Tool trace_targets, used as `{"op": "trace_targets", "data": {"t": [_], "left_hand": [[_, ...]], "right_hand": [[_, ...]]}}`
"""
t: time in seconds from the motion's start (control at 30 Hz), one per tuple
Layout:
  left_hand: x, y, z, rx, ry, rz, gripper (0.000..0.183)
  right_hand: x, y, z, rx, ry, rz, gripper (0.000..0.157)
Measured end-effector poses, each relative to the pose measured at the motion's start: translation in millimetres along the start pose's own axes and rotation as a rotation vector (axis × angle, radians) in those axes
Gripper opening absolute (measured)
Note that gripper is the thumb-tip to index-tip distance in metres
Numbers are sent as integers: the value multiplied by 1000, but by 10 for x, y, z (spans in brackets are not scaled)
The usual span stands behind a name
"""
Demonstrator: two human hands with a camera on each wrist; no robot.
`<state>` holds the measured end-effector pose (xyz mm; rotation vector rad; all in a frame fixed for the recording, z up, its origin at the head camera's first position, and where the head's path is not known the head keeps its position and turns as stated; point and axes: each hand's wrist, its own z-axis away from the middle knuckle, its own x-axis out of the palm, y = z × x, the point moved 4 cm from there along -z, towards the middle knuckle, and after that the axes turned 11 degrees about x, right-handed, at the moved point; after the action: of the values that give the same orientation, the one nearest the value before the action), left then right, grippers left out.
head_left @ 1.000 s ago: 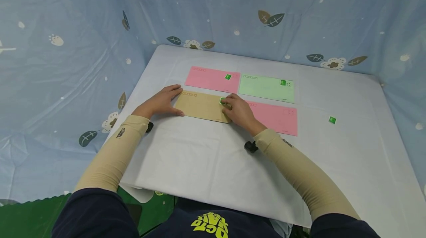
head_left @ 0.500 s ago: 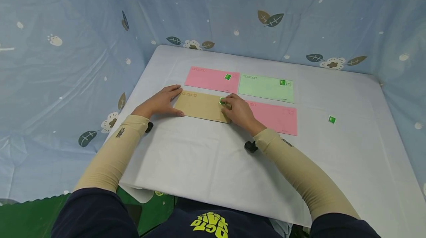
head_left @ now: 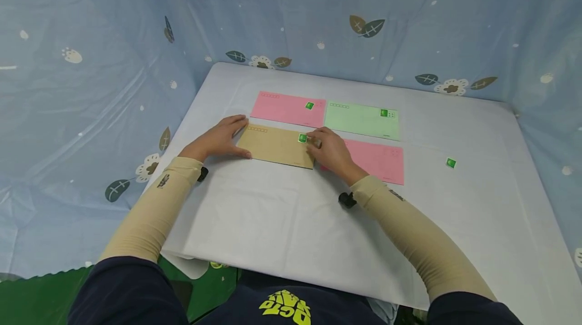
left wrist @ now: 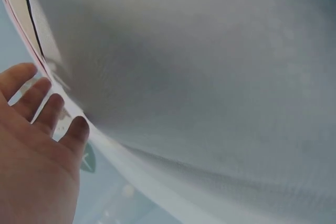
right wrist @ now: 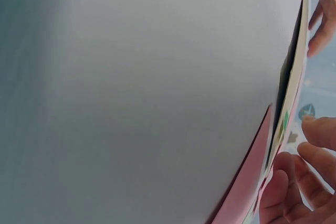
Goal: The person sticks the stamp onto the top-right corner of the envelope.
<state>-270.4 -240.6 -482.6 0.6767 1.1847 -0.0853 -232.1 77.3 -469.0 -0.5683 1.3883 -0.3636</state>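
A tan envelope point(head_left: 275, 146) lies flat on the white-covered table, with a green stamp point(head_left: 302, 138) at its upper right corner. My left hand point(head_left: 217, 138) rests at the envelope's left end, thumb and fingers spread apart. Just right of the stamp, my right hand point(head_left: 334, 153) is at the envelope's right end with loosely bent fingers; the stamp is uncovered. In the right wrist view the right thumb point(right wrist: 319, 130) stands apart from the fingers, and nothing shows between them. A pink envelope point(head_left: 377, 160) lies partly beneath the right hand.
Behind the tan envelope lie another pink envelope point(head_left: 284, 108) and a light green envelope point(head_left: 354, 122), each bearing a green stamp. One loose green stamp point(head_left: 450, 163) is on the table at the right. A blue patterned curtain point(head_left: 291, 11) surrounds the table's back and sides.
My right hand has shifted slightly right, off the stamp on the tan envelope, so the whole stamp now shows. The left hand has stayed in place.
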Motion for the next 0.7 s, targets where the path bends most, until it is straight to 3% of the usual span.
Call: {"op": "trace_targets", "data": {"t": [0.4, 0.7], "left_hand": [[-48, 152, -62, 94, 28, -19, 126], [-85, 270, -140, 117, 33, -15, 121]], "right_hand": [[-140, 139, 26, 40, 19, -31, 39], [-233, 286, 57, 80, 47, -19, 41]]}}
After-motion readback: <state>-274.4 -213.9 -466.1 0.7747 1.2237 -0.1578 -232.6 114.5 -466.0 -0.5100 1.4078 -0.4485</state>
